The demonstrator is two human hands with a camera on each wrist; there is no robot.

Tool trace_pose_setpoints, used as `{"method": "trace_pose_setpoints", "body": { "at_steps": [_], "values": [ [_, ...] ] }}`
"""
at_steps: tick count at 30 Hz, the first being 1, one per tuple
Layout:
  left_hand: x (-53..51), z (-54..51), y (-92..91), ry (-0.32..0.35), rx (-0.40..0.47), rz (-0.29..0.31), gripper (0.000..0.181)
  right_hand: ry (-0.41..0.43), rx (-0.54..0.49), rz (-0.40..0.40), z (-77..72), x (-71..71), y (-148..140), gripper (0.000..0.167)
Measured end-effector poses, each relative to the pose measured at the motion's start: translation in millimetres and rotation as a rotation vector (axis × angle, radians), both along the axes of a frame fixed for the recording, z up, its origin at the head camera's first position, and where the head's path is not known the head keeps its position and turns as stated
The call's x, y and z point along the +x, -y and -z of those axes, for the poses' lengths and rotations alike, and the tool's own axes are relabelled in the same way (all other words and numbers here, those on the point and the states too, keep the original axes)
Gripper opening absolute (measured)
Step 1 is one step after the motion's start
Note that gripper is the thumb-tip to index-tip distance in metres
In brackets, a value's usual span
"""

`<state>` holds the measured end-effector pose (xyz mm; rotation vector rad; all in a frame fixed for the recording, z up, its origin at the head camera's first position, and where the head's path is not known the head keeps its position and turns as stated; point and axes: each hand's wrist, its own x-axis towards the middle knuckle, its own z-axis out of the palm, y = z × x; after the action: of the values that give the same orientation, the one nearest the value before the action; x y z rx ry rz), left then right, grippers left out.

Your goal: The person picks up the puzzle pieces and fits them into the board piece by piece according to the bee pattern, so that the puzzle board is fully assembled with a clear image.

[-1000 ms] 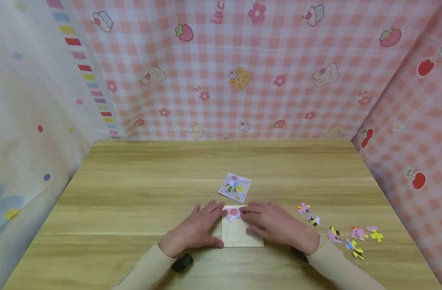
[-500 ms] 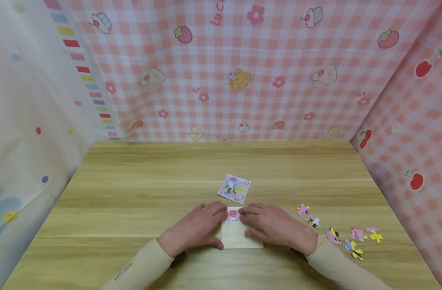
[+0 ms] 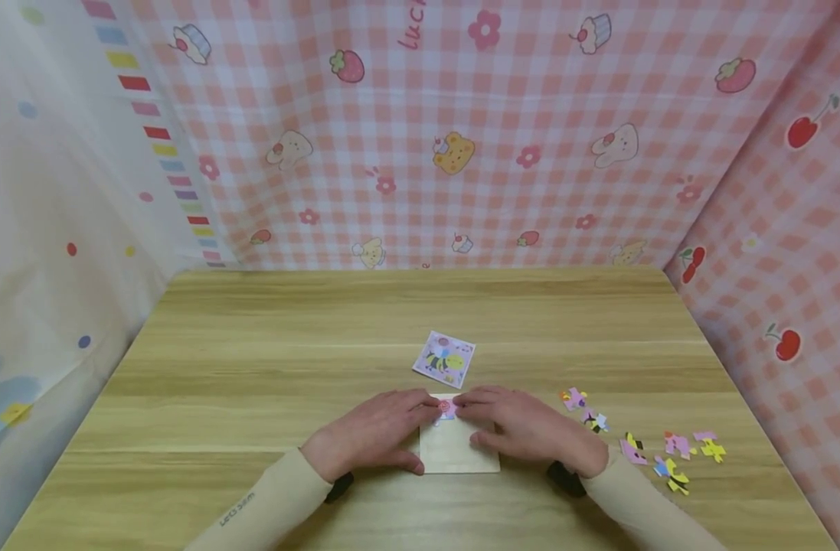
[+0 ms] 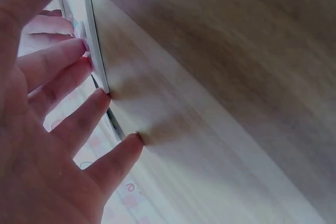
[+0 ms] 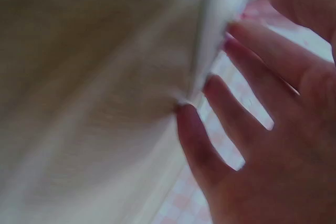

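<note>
A pale square board (image 3: 457, 453) lies on the table between both hands, seen in the head view. At its far edge is a pink puzzle piece (image 3: 448, 407) with a red round print, partly covered by fingertips. My left hand (image 3: 374, 432) touches this piece from the left with its extended fingers, its thumb by the board's near left corner. From the right, the extended fingers of my right hand (image 3: 526, 425) rest on the piece and the board's far part. In the wrist views, the left hand's fingers (image 4: 60, 69) and the right hand's fingers (image 5: 265, 85) are spread along the board's edge.
Behind the board lies a square bee picture card (image 3: 444, 360). Several loose puzzle pieces (image 3: 676, 444) are scattered on the wooden table (image 3: 254, 344) to the right. Patterned cloth (image 3: 420, 99) hangs around the table's back and sides.
My left fingertips have shifted right onto the pink puzzle piece and now hide more of it. The right hand stays nearly in place. The board, card and loose pieces have not visibly moved.
</note>
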<state>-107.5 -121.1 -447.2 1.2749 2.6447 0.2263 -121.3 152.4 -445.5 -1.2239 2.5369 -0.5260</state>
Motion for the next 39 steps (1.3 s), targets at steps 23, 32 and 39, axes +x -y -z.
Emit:
{"method": "trace_pose_setpoints", "body": {
  "at_steps": [23, 32, 39],
  "values": [
    [0.0, 2.7, 0.5, 0.039, 0.037, 0.000, 0.088, -0.223, -0.276, 0.372, -31.9, 15.1, -83.5, 0.021],
    [-1.3, -0.2, -4.0, 0.072, 0.047, -0.030, 0.087, -0.176, -0.238, 0.421, -34.1, 12.3, -118.1, 0.027],
    [-1.6, -3.3, -6.0, 0.089, 0.044, -0.042, 0.088, -0.069, -0.201, 0.488, -24.6, 5.1, -132.6, 0.026]
  ]
}}
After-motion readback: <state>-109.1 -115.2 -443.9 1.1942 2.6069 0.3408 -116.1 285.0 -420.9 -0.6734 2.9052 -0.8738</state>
